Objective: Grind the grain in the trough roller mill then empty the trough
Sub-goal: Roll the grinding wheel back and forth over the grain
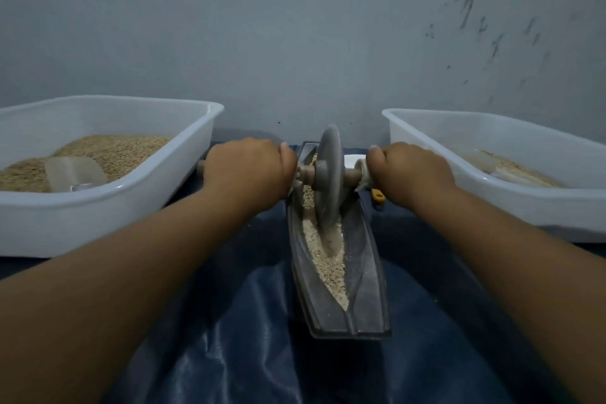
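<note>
From the head view, a long dark trough [359,279] lay lengthwise on a blue tarp [262,354], its near end towards the person and its far end close to the grey wall [295,26]. A grey disc roller [329,177] stood upright on its edge in the far half of the trough, with a wooden axle [351,173] running through its centre to both sides. The left hand [249,167] had its grip curled fully around the axle on the left of the disc, knuckles up, with the axle's end poking out beyond the hand. The right hand [410,170] gripped the axle on the right in the same closed way, over what looked like a pale wrapping. Pale grain [328,259] lay along the bottom of the trough, coarse kernels towards the near end and a finer, powdery patch just at the foot of the disc. A white plastic tub [108,207] stood at the left edge of the tarp, holding a heap of brown grain and a clear scoop [75,172] resting on it. A second white tub [524,203] stood at the right edge, with a thinner layer of pale material inside. A small orange object [378,197] lay between the trough and the right tub, just below the right hand; what it was could not be told.
</note>
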### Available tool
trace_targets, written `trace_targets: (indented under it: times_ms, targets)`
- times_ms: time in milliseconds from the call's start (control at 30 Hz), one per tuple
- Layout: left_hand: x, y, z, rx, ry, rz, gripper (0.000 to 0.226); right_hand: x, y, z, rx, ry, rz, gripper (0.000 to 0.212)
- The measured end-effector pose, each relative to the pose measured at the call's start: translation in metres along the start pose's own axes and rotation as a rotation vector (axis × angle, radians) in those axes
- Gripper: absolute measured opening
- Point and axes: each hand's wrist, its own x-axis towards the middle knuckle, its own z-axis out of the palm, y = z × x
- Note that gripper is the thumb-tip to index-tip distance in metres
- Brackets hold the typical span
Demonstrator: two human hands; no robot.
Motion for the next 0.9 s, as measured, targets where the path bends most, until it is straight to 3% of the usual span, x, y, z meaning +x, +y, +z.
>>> trace_targets:
  times_ms: [133, 300, 433, 500, 567, 733, 900]
  targets:
    - [-0.005, -0.003, 0.007, 0.059, 0.055, 0.203, 0.042, -0.004, -0.002, -0.001, -0.079, 0.073, -0.054, 0.047]
    - [-0.035, -0.007, -0.008, 0.063, 0.106, 0.330, 0.045, -0.045, 0.005, -0.014, -0.124, 0.107, -0.141, 0.037]
    - [-0.047, -0.011, -0.020, 0.050, 0.103, 0.301, 0.051, -0.061, 0.006, -0.022, -0.143, 0.088, -0.133, 0.043]
    - [-0.045, -0.013, -0.011, 0.152, 0.113, 0.423, 0.035, -0.055, 0.005, -0.019, -0.130, 0.083, -0.103, 0.044]
    - [-0.037, -0.012, -0.007, 0.241, 0.056, 0.402, 0.018, -0.042, 0.003, -0.013, -0.118, 0.084, -0.079, 0.042]
    - [-0.009, -0.009, 0.001, 0.373, 0.046, 0.325, 0.029, -0.005, -0.001, 0.001, -0.065, 0.107, -0.057, 0.045]
    - [-0.005, -0.005, -0.003, 0.344, -0.028, 0.290, 0.039, -0.004, -0.004, -0.001, -0.050, 0.085, -0.040, 0.045]
